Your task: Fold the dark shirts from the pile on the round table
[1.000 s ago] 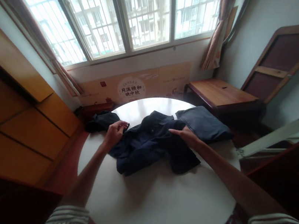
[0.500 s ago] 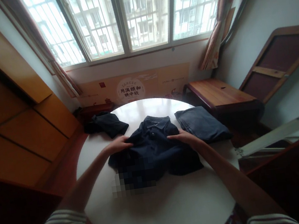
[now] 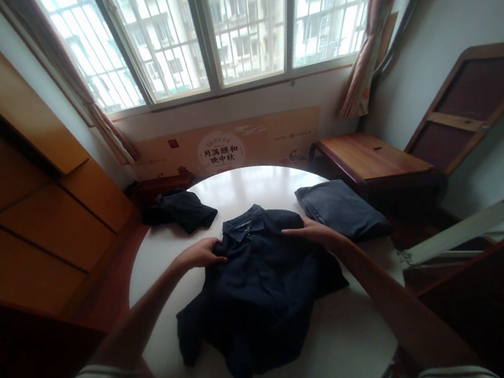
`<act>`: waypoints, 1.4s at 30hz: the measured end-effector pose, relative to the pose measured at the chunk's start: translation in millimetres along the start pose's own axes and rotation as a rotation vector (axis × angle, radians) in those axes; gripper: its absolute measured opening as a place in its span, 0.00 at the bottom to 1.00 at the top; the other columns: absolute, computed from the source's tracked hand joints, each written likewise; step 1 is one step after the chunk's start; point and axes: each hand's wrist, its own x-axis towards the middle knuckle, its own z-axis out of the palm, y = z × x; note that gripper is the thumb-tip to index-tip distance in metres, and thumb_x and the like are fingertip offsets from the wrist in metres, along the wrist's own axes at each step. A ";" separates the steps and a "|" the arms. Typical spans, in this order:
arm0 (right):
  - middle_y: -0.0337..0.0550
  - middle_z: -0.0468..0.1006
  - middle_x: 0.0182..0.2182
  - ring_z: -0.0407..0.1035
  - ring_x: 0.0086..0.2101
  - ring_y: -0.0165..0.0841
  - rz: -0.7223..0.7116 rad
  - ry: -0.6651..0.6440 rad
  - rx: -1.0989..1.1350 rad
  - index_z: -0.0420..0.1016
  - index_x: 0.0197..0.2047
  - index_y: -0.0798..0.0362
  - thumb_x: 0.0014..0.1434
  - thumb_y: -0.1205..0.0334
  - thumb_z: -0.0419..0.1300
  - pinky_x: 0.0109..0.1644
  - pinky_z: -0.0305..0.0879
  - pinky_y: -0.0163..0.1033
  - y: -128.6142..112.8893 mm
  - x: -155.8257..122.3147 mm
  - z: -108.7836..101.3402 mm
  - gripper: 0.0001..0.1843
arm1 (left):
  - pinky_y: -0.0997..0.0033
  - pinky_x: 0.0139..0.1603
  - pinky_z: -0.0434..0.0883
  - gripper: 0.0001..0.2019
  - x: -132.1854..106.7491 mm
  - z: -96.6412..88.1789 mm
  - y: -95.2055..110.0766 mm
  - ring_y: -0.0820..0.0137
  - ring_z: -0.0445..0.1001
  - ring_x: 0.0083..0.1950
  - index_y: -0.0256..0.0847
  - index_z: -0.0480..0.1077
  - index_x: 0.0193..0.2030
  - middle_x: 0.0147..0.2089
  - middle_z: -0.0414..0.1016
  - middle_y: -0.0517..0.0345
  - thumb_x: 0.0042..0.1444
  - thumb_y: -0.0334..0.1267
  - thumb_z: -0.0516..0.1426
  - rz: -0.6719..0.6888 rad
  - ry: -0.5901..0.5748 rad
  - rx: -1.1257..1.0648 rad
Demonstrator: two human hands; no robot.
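head view: a dark shirt [image 3: 267, 288] lies mid-frame on a white table [image 3: 350, 338] cut off at the bottom. the left hand [image 3: 204, 251] and right hand [image 3: 320, 232] each pinch a shoulder; the right fingertips are hidden. the neck writing [image 3: 244, 227] is too blurry to read.

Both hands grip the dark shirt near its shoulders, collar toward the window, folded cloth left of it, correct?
No: the head view shows the folded cloth to the right of the dark shirt. The left hand and right hand do grip the shirt near its shoulders, collar toward the window.
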 end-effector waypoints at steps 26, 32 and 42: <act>0.51 0.78 0.48 0.74 0.47 0.43 -0.747 0.142 -1.206 0.76 0.54 0.51 0.62 0.67 0.55 0.53 0.68 0.44 -46.5 9.2 -6.4 0.19 | 0.64 0.49 0.71 0.14 29.2 -17.0 52.4 0.61 0.76 0.46 0.41 0.72 0.53 0.48 0.77 0.48 0.64 0.34 0.51 0.377 0.551 0.360; 0.50 0.81 0.40 0.76 0.41 0.42 -0.514 -0.125 -1.278 0.68 0.63 0.53 0.54 0.74 0.54 0.43 0.66 0.39 30.1 -33.5 15.0 0.32 | 0.66 0.41 0.71 0.31 10.3 45.0 30.4 0.58 0.80 0.40 0.50 0.48 0.74 0.40 0.80 0.53 0.65 0.38 0.51 0.167 0.256 0.460; 0.44 0.75 0.31 0.70 0.33 0.34 -0.702 -0.057 -1.006 0.73 0.31 0.54 0.51 0.76 0.53 0.39 0.62 0.36 7.4 -45.7 19.0 0.11 | 0.69 0.43 0.71 0.14 49.9 29.0 6.6 0.65 0.77 0.39 0.40 0.76 0.47 0.39 0.79 0.52 0.60 0.38 0.52 0.331 0.584 0.099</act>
